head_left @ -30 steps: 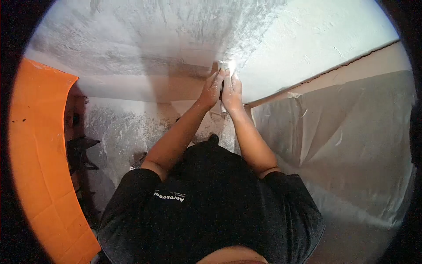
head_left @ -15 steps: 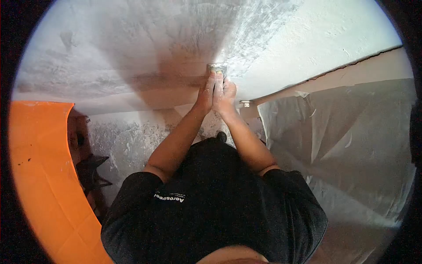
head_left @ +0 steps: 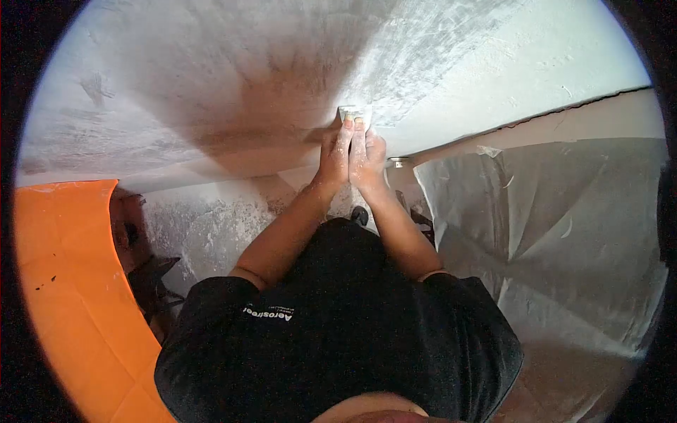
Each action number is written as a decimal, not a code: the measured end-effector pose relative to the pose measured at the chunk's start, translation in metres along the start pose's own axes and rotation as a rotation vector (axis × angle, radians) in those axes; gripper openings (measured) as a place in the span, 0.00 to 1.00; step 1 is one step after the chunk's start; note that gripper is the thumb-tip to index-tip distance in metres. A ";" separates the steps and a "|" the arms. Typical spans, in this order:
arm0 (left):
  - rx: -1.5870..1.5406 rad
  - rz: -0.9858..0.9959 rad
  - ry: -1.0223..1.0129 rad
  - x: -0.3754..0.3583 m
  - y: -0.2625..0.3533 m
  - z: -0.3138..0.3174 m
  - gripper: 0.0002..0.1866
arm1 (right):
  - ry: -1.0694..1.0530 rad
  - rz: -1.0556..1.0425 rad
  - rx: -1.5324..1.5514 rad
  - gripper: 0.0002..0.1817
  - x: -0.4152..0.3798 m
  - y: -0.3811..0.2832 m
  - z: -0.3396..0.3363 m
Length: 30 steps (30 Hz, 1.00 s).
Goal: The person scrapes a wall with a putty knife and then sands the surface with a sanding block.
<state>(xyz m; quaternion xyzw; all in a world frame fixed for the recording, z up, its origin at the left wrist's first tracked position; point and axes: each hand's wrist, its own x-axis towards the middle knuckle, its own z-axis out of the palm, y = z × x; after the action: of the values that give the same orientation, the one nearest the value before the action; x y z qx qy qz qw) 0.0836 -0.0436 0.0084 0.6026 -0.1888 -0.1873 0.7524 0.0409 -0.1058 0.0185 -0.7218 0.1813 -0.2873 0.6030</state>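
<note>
Dust-whitened left hand [head_left: 333, 151] and right hand [head_left: 367, 158] pressing side by side, fingers closed over small pale sanding block [head_left: 355, 113]; block lying flat against grey plastered wall [head_left: 233, 77], only top edge showing; plastic sheeting [head_left: 550, 225] hanging to right; orange panel [head_left: 63, 282] curving at far left.

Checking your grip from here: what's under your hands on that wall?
A small pale block pokes out above the fingertips, pressed flat against the plastered wall. The left hand and right hand cover the rest of it.
</note>
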 end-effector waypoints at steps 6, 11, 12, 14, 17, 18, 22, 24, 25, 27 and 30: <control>-0.037 -0.003 0.044 -0.001 0.001 0.001 0.21 | -0.011 -0.035 0.018 0.17 0.000 0.005 0.002; -0.110 -0.112 0.151 0.000 -0.008 0.006 0.21 | -0.046 0.040 -0.039 0.17 -0.002 0.009 -0.003; -0.149 -0.067 0.090 0.004 -0.008 0.004 0.21 | -0.035 0.000 -0.001 0.17 0.001 0.008 -0.002; -0.097 -0.024 0.088 0.005 -0.011 0.002 0.21 | -0.025 -0.051 0.044 0.17 0.006 0.007 0.001; -0.084 -0.058 0.110 -0.001 -0.018 0.002 0.21 | -0.012 -0.016 0.029 0.16 0.000 0.014 0.001; -0.124 -0.125 0.144 -0.002 -0.017 0.004 0.21 | -0.016 -0.015 0.012 0.16 -0.001 0.016 0.000; -0.087 0.004 0.107 0.001 -0.010 0.005 0.21 | -0.057 0.056 0.013 0.16 0.000 0.014 -0.003; -0.052 -0.044 0.076 0.002 -0.009 0.003 0.21 | -0.044 0.042 0.051 0.16 0.002 0.017 0.000; -0.051 -0.042 0.079 0.004 -0.011 0.004 0.21 | -0.025 0.036 0.085 0.16 0.002 0.018 0.000; -0.040 -0.008 0.106 0.002 -0.015 0.006 0.21 | -0.021 0.021 0.046 0.16 -0.003 0.016 -0.002; -0.038 -0.084 0.117 -0.003 -0.016 0.008 0.21 | -0.036 0.026 -0.018 0.17 -0.002 0.011 -0.008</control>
<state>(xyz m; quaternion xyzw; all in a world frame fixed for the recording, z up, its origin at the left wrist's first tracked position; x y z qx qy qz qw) 0.0761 -0.0524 -0.0060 0.6053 -0.1155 -0.1870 0.7650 0.0348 -0.1130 0.0083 -0.7296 0.1824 -0.2650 0.6034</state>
